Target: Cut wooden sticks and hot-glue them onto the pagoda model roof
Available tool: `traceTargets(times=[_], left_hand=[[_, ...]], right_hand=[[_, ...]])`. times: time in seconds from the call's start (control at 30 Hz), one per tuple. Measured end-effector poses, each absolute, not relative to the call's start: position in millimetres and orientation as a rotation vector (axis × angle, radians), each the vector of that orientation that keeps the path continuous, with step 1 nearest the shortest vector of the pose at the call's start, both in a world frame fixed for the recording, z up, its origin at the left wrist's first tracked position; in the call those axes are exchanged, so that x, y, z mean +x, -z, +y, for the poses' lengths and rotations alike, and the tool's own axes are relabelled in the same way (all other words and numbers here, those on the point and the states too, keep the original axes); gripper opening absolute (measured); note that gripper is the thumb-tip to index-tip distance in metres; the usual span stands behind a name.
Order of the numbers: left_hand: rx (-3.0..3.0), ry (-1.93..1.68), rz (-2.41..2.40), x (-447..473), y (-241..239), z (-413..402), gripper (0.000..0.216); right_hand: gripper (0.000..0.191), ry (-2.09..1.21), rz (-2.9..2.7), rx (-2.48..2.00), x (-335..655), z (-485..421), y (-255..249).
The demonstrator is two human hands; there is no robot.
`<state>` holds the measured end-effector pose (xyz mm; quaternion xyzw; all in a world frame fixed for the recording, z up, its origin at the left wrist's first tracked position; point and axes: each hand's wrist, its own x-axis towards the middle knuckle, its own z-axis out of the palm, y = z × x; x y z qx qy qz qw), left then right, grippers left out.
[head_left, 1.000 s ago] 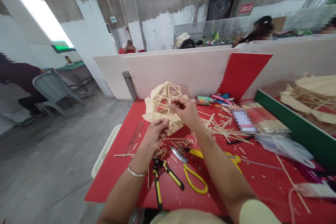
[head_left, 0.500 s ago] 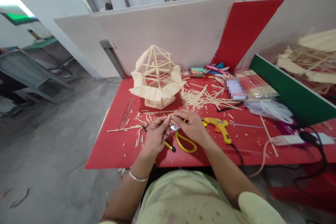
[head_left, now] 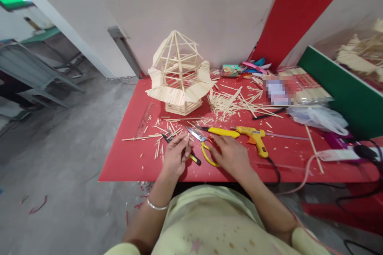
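Observation:
My left hand (head_left: 176, 154) hovers over the red table (head_left: 125, 165) with its fingers pinched together, apparently on a short wooden stick. Just right of it lie black-and-yellow pliers (head_left: 195, 159). My right hand (head_left: 230, 154) rests on the yellow-handled scissors (head_left: 220, 131), its fingers curled at the lower handle loop; the blades point left. A stick-built model house (head_left: 179, 75) stands beyond both hands, untouched.
A yellow glue gun (head_left: 254, 137) lies right of the scissors, its cord running off the table edge. Loose sticks (head_left: 233, 103), a red ruler (head_left: 145, 119), a plastic bag (head_left: 317, 117) and a green board (head_left: 338, 87) surround the work area. White partition (head_left: 194, 16) behind.
The view tilted down from the room. My hands left the model house, held a short stick together, then parted; my right hand dropped onto the scissors.

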<state>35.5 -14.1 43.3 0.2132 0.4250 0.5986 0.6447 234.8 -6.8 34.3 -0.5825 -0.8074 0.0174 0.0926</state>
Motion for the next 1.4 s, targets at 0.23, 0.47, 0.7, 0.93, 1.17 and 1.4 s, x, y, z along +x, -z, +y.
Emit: traceTargets(times=[0.23,0.47,0.7,0.93,1.17,1.4], left_hand=[[0.496,-1.391,1.014,37,-47,-16,0.028],[0.485,-1.45,1.077,36,-47,-13,0.03],[0.515,-1.396,1.066,43,-52,-13,0.023],[0.527,-1.389,1.054,44,-51,-21,0.023],[0.454,-1.393,0.984,52,-57,-38,0.027],[0.381,-1.294,0.959,51,-75,-47,0.032]], right_hand=[[0.039,0.27,-2.45,-1.703,235,32,-28],[0.042,0.329,-2.343,-1.312,236,10,-37],[0.042,0.366,-2.349,-1.131,231,-4,-46],[0.043,0.455,-2.374,-1.34,227,-5,-35],[0.037,0.471,-2.386,-1.442,234,-7,-38],[0.041,0.366,-2.365,-1.545,242,-8,-35]])
